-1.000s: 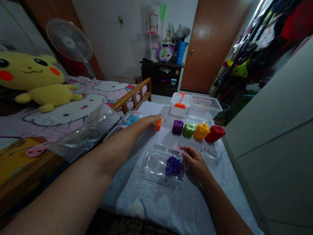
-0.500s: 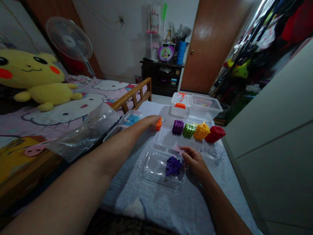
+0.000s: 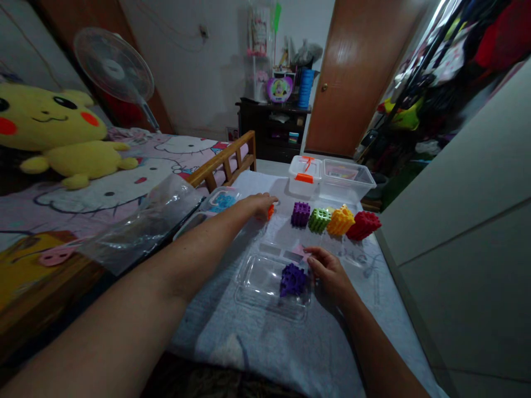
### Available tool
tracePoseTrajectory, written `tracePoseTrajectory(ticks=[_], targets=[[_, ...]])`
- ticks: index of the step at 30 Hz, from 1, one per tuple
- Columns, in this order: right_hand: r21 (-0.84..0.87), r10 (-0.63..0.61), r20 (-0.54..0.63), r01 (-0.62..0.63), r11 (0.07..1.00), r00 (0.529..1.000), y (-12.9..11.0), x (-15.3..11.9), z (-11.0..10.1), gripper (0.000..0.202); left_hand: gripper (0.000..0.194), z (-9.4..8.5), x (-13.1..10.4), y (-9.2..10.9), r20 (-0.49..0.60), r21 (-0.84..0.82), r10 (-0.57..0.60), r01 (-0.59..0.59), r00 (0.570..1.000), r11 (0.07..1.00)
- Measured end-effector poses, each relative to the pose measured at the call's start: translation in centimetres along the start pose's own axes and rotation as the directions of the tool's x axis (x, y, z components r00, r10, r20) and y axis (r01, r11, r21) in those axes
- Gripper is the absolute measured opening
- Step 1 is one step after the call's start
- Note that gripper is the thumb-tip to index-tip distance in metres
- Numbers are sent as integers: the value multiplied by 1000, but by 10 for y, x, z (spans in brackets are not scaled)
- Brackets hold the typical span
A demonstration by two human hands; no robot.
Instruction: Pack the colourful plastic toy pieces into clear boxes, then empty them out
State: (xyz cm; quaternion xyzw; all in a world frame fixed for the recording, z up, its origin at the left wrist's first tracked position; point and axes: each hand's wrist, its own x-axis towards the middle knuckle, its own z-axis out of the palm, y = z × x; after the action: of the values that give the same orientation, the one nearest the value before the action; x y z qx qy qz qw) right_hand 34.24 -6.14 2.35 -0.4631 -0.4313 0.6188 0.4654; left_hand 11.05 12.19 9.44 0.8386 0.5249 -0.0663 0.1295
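Left fingers (image 3: 271,199) at one orange block (image 3: 271,211), right fingers (image 3: 320,254) beside one violet block (image 3: 293,280), both grips unclear.

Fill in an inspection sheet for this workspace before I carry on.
Surface: pale cloth under the blocks.
Blocks: purple block, green block, yellow block and red block in a row; violet block in or on a clear tray; orange block, partly hidden.
Clutter: plastic bag, left; storage boxes behind the row.
Hands: left hand at the orange block, right hand beside the violet block; both grips unclear.
Cables: thin cord on the wall, faint.
Surroundings: bed, plush toy, fan, door.
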Motion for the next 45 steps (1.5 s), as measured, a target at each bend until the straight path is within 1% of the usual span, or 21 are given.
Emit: tracePoseTrajectory(ticks=[2,4,7,11,14,21,24,28,32,35,37,39,42,45], targets=[[10,-6,-6,6,1000,1000,-1,0,1,40,83,-3,-1,3,67,42,-49,46,997,998],[3,-8,1,8,1000,1000,-2,-1,1,40,83,-5,-3,6,78,55,-59,54,995,997],[-24,-10,11,10,1000,1000,-3,-1,0,41,80,-6,-7,7,48,52,-42,39,998,998],[-26,-15,-5,15,1000,1000,-4,-1,1,43,67,-4,-11,6,2,48,-21,21,1000,999],[-16,-13,-7,13,1000,1000,-4,-1,2,44,61,-3,-12,5,-18,53,-10,11,1000,999],[0,1,3,-1,1000,1000,-2,-1,0,42,64,-4,-11,-2,-61,88,13,-8,998,996],[-3,-2,8,2,1000,1000,-1,-1,0,42,65,-5,-11,-5,-68,91,13,-7,998,996],[1,-11,2,11,1000,1000,1,0,0,41,61,-5,-12,-5,-59,106,9,-2,998,994],[-8,-7,10,7,1000,1000,2,1,-1,40,61,-15,-18,-2,-87,147,17,-4,996,989],[-11,-11,18,11,1000,1000,5,2,-4,39,66,-29,-33,7,-130,194,45,-19,991,981],[-27,-15,29,16,999,999,6,4,-6,39,69,-37,-52,17,-147,196,100,-70,984,978],[-49,-16,39,18,999,999,6,5,-7,41,68,-39,-77,31,-139,174,175,-150,975,973],[-70,-26,37,28,997,999,4,5,-7,44,67,-32,-118,54,-73,151,287,-274,955,950],[-72,-32,33,34,997,999,1,4,-5,45,59,-16,-147,70,43,113,360,-363,932,925]])
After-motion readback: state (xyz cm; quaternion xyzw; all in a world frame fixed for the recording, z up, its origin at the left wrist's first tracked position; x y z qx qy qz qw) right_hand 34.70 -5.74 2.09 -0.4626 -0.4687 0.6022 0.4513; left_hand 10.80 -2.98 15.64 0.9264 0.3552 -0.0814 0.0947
